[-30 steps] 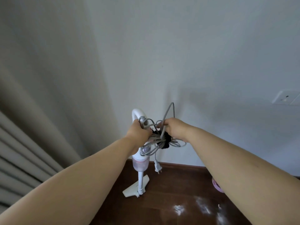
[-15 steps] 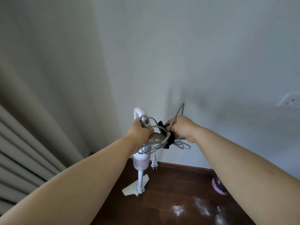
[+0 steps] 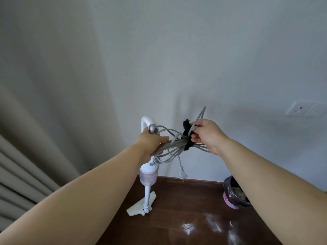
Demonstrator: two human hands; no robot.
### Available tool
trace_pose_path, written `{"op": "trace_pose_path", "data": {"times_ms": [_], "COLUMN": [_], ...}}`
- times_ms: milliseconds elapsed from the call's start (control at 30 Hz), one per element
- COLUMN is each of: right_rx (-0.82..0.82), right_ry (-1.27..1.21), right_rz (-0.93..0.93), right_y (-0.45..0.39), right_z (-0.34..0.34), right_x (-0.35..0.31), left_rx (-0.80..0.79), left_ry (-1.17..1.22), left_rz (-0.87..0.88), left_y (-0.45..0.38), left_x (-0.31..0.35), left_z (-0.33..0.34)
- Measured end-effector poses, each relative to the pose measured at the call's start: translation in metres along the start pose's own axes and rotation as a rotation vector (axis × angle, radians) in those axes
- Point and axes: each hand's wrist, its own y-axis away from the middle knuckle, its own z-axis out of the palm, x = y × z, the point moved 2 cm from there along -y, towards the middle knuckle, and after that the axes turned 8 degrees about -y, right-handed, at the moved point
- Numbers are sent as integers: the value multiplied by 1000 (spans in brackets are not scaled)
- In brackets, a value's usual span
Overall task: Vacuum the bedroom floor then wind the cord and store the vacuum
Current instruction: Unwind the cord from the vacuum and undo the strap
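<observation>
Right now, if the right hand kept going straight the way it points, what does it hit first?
The right hand points left, toward the black strap it pinches around the cord bundle. Beyond that, the next thing in line looks like the vacuum handle and the left hand, though depth is unclear.

The white upright vacuum [image 3: 148,171] looks like smooth glossy plastic, its grey round cord [image 3: 174,145] rubbery and matt, bound by a black fuzzy cloth strap [image 3: 187,137]. The dark brown wooden floor [image 3: 177,206] shines.
</observation>
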Motion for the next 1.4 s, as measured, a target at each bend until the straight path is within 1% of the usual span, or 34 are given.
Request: {"op": "trace_pose_path", "data": {"times_ms": [100, 167, 233, 267, 300, 367, 467, 533, 600, 667, 700, 733, 800, 867, 933, 1000, 1100, 1167, 1233, 1333, 1400], "right_rx": [133, 236, 255, 237, 214, 204, 268, 319, 365, 387, 379, 365, 348, 355, 404, 444, 394, 298, 224, 128, 31], "right_ry": [141, 318, 392, 384, 356, 291, 226, 153, 19, -78, -101, -113, -144, -229, -323, -347, -386, -385, -344, -293, -284], "right_rz": [-29, -31, 10, 33, 51, 75, 96, 123, 156, 164, 165, 162, 141, 104, 84, 103, 167, 220, 270, 325, 361], "right_y": [-7, -9, -8, -5, -3, 3, 14, 23, 35, 45, 48, 51, 53, 49, 40, 29, 16, 9, 1, -7, -11], "right_z": [-11, -25, -36, -40, -42, -45, -57, -70, -83, -98, -105, -110, -119, -127, -138, -154, -173, -187, -201, -223, -236], "right_x": [-3, -4, -2, -1, 1, 2, 3, 6, 9, 14, 17, 19, 21, 21, 18, 16, 13, 11, 12, 14, 17], "left_rx": [-193, -247, -222, -169, -112, -66, -12, 62, 149, 167, 153, 112, -30, -118, -102, -55, -54, -70, -60, -62, -58], "left_ry": [34, -17, -105, -150, -151, -78, 138, 203, 254, 334, 322, 252, 99, 6, -78, -154, -230, -268, -306, -232, -183], "left_rz": [-119, -156, -155, -146, -129, -67, -45, -39, 4, 81, 116, 145, 174, 169, 148, 128, 34, -18, -25, -16, -44], "left_y": [8, 11, 8, 6, 3, 6, 9, 11, 14, 22, 24, 28, 32, 34, 30, 24, 15, 12, 5, -5, -10], "left_x": [8, 11, 12, 11, 10, 9, 10, 11, 9, 11, 11, 12, 14, 15, 13, 15, 22, 30, 32, 32, 33], "left_z": [-5, -10, -12, -10, -6, 9, 36, 49, 60, 74, 82, 89, 107, 128, 150, 174, 205, 236, 262, 284, 295]}}
